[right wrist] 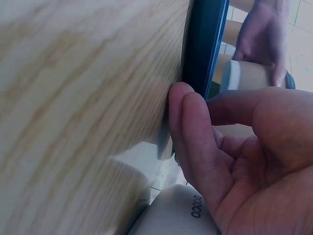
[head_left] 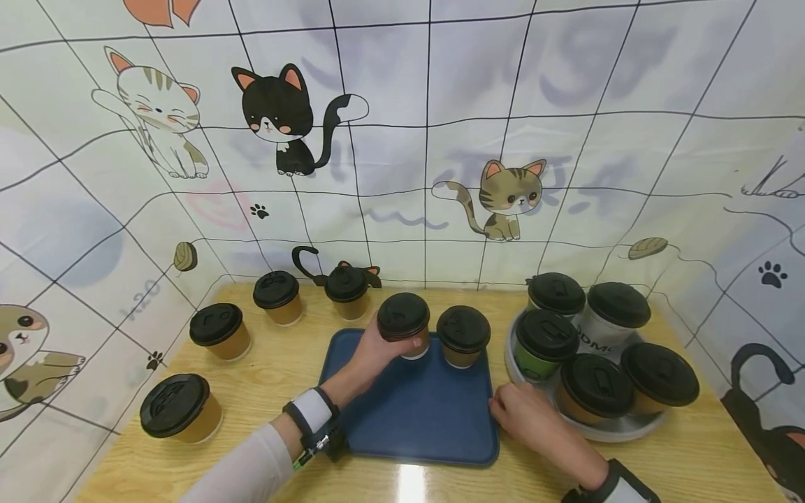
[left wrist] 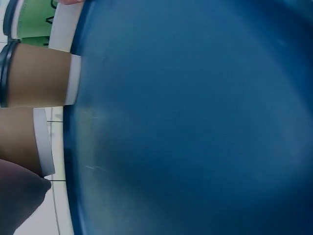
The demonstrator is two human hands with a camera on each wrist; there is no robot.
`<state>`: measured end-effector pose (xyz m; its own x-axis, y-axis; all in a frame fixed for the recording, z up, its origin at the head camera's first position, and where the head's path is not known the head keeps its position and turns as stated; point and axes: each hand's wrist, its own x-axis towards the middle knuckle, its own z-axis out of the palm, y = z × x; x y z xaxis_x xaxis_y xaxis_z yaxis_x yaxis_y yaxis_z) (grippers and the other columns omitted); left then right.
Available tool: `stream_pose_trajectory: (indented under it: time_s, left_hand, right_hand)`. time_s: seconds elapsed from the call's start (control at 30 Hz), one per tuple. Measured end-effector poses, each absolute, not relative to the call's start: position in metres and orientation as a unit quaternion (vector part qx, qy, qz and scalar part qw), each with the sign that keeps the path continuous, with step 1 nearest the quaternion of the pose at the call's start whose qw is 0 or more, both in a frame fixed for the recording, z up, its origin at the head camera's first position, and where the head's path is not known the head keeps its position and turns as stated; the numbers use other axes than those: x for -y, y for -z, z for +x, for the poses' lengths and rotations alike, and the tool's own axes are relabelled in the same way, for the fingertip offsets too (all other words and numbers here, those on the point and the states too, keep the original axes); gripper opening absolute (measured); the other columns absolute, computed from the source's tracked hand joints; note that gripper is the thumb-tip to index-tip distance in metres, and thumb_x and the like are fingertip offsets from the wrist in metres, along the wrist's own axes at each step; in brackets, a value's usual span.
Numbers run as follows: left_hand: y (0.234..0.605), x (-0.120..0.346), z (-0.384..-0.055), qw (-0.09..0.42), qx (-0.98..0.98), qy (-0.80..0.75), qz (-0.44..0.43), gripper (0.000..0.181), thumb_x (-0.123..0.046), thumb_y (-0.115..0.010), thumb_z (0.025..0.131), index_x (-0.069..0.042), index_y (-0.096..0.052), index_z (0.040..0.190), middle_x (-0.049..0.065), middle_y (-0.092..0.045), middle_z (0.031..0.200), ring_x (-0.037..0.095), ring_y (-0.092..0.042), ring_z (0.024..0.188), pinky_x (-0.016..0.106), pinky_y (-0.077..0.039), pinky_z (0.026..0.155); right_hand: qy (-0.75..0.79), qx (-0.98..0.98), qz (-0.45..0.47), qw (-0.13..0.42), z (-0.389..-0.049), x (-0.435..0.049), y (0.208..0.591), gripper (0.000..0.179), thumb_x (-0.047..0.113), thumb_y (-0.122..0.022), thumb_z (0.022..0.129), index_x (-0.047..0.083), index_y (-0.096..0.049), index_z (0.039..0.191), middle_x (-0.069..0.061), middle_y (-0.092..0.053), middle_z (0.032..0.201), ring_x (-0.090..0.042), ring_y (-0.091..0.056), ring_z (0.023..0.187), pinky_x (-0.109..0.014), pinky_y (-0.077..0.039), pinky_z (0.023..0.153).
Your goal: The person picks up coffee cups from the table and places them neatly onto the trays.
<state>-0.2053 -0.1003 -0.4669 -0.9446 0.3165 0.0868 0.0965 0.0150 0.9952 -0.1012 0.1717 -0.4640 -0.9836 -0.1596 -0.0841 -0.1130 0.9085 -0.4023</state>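
My left hand (head_left: pixel 376 353) grips a brown paper cup (head_left: pixel 411 344) with a black lid over the far part of a blue tray (head_left: pixel 409 412). In the left wrist view, the held cup's white base (left wrist: pixel 44 142) overlaps the area beyond the tray rim. Just right of it, another lidded brown cup (head_left: pixel 462 358) stands upright on the tray. My right hand (head_left: pixel 528 416) is at the tray's right edge, thumb and fingers curled and pinching the rim. The right wrist view shows its fingertips (right wrist: pixel 182 93) low against the tray side (right wrist: pixel 208 44).
A round grey-white tray (head_left: pixel 613 433) at right carries several lidded cups, among them a green one (head_left: pixel 534 360) and a white one (head_left: pixel 604 328). Several brown cups, including a near one (head_left: pixel 195 419), curve along the table's left and back. A cat-print sheet (head_left: pixel 390 168) surrounds the wooden table (head_left: pixel 277 370).
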Motion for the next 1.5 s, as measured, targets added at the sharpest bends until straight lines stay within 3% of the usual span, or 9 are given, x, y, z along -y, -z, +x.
stream_pose_trajectory:
  time_s: [0.23, 0.53, 0.83, 0.93, 1.07, 1.17, 1.3, 1.4, 1.5]
  left_hand:
    - [0.479, 0.103, -0.203, 0.11, -0.716, -0.676, 0.136, 0.079, -0.005, -0.086, 0.082, -0.016, -0.044, 0.148, 0.007, -0.055, 0.141, 0.024, -0.055, 0.127, 0.046, -0.044, 0.108]
    - [0.482, 0.104, -0.209, 0.142, -0.699, -0.677, 0.183, 0.071, 0.006, -0.082, 0.081, -0.016, -0.055, 0.143, 0.007, -0.061, 0.136, 0.024, -0.057, 0.126, 0.045, -0.047, 0.106]
    - [0.482, 0.106, -0.213, 0.147, -0.699, -0.672, 0.193, 0.073, 0.007, -0.083, 0.079, -0.015, -0.055, 0.143, 0.008, -0.062, 0.135, 0.025, -0.059, 0.122, 0.044, -0.05, 0.102]
    - [0.481, 0.11, -0.209, 0.153, -0.71, -0.667, 0.167, 0.085, 0.002, -0.085, 0.08, -0.012, -0.043, 0.153, 0.013, -0.054, 0.145, 0.03, -0.052, 0.132, 0.048, -0.044, 0.109]
    - [0.475, 0.122, -0.202, 0.178, -0.724, -0.657, 0.114, 0.115, -0.008, -0.087, 0.081, -0.013, -0.011, 0.166, 0.015, -0.026, 0.167, 0.035, -0.026, 0.154, 0.052, -0.028, 0.121]
    - [0.468, 0.137, -0.196, 0.193, -0.726, -0.651, 0.106, 0.121, -0.011, -0.087, 0.082, -0.014, -0.001, 0.168, 0.012, -0.011, 0.173, 0.032, -0.01, 0.158, 0.051, -0.018, 0.125]
    - [0.459, 0.16, -0.188, 0.187, -0.73, -0.647, 0.117, 0.105, -0.016, -0.081, 0.089, -0.013, -0.011, 0.168, 0.011, -0.019, 0.171, 0.031, -0.014, 0.158, 0.051, -0.018, 0.125]
    - [0.453, 0.175, -0.183, 0.152, -0.732, -0.653, 0.119, 0.083, -0.016, -0.073, 0.096, -0.01, -0.026, 0.164, 0.016, -0.032, 0.166, 0.034, -0.027, 0.154, 0.052, -0.027, 0.122]
    - [0.449, 0.182, -0.18, 0.087, -0.73, -0.672, 0.095, 0.062, -0.011, -0.066, 0.1, -0.003, -0.039, 0.156, 0.021, -0.045, 0.156, 0.035, -0.042, 0.146, 0.04, -0.041, 0.115]
  right_hand:
    - [0.199, -0.975, -0.088, 0.041, -0.111, -0.177, 0.487, 0.046, 0.015, -0.067, 0.095, 0.021, -0.049, 0.053, 0.009, -0.043, 0.049, -0.011, -0.042, 0.043, -0.03, -0.035, 0.046]
    - [0.212, -0.971, -0.081, 0.071, -0.103, -0.168, 0.465, 0.044, 0.01, -0.066, 0.097, 0.017, -0.052, 0.055, 0.005, -0.046, 0.05, -0.013, -0.044, 0.044, -0.03, -0.036, 0.047]
    - [0.208, -0.971, -0.115, 0.039, -0.11, -0.173, 0.478, 0.048, 0.013, -0.066, 0.097, 0.021, -0.048, 0.053, 0.009, -0.042, 0.048, -0.01, -0.041, 0.043, -0.029, -0.035, 0.045]
    - [0.218, -0.967, -0.128, 0.027, -0.109, -0.173, 0.479, 0.049, 0.011, -0.066, 0.096, 0.021, -0.046, 0.052, 0.01, -0.039, 0.047, -0.01, -0.039, 0.042, -0.029, -0.034, 0.045]
    - [0.212, -0.969, -0.123, 0.022, -0.109, -0.173, 0.479, 0.05, 0.012, -0.066, 0.095, 0.022, -0.044, 0.052, 0.011, -0.038, 0.046, -0.01, -0.039, 0.042, -0.03, -0.034, 0.045]
    - [0.214, -0.97, -0.112, 0.033, -0.107, -0.172, 0.475, 0.049, 0.011, -0.066, 0.096, 0.02, -0.045, 0.052, 0.008, -0.04, 0.047, -0.012, -0.04, 0.043, -0.031, -0.035, 0.046]
    - [0.204, -0.972, -0.107, 0.037, -0.108, -0.174, 0.476, 0.049, 0.012, -0.064, 0.096, 0.02, -0.046, 0.051, 0.009, -0.04, 0.046, -0.012, -0.04, 0.043, -0.03, -0.035, 0.046]
    - [0.199, -0.974, -0.103, 0.042, -0.109, -0.175, 0.477, 0.049, 0.012, -0.064, 0.095, 0.021, -0.046, 0.05, 0.01, -0.04, 0.045, -0.011, -0.041, 0.042, -0.029, -0.035, 0.046]
    - [0.212, -0.971, -0.095, 0.056, -0.106, -0.176, 0.471, 0.048, 0.01, -0.064, 0.096, 0.019, -0.048, 0.051, 0.008, -0.042, 0.046, -0.012, -0.041, 0.043, -0.029, -0.034, 0.046]
